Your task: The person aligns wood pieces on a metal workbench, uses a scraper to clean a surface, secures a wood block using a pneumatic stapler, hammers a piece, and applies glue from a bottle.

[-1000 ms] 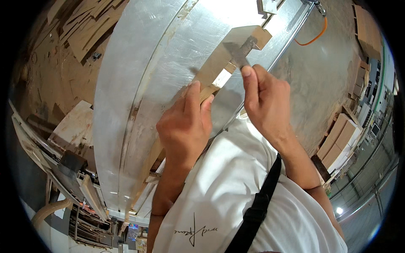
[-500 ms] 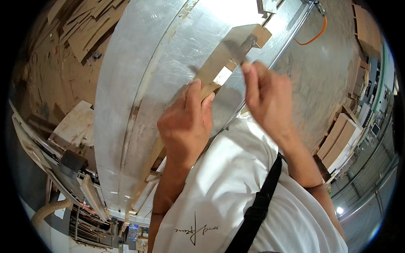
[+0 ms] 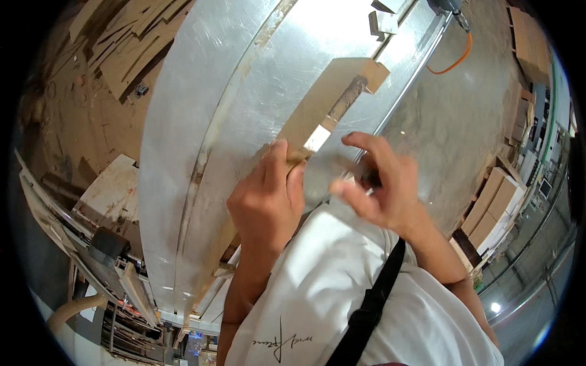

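My left hand [image 3: 264, 192] grips the near end of a long wooden piece [image 3: 318, 94], thumb on one side and fingers on the other. The wood lies slantwise over the metal table [image 3: 244, 110]. Along its right edge runs a rough dark brown strip [image 3: 348, 97], with a white rectangular patch [image 3: 316, 138] nearer my fingers. To the right and apart from the wood is my right hand [image 3: 390, 183], its thumb and forefinger spread. A small blurred tool [image 3: 347, 163], with a dark part near the palm, sits in this hand; its exact kind is smeared by motion.
Small offcuts [image 3: 384, 23] lie at the table's far end, near a dark tool with a metal tip [image 3: 455, 15] and an orange hose [image 3: 461, 58]. Wood scraps [image 3: 131, 46] litter the floor at left. Stacked boards [image 3: 494, 210] stand at right.
My right hand has drawn back from the wood's edge toward my body, and its thumb and forefinger have spread. The wood, in my left hand, has shifted slightly nearer.
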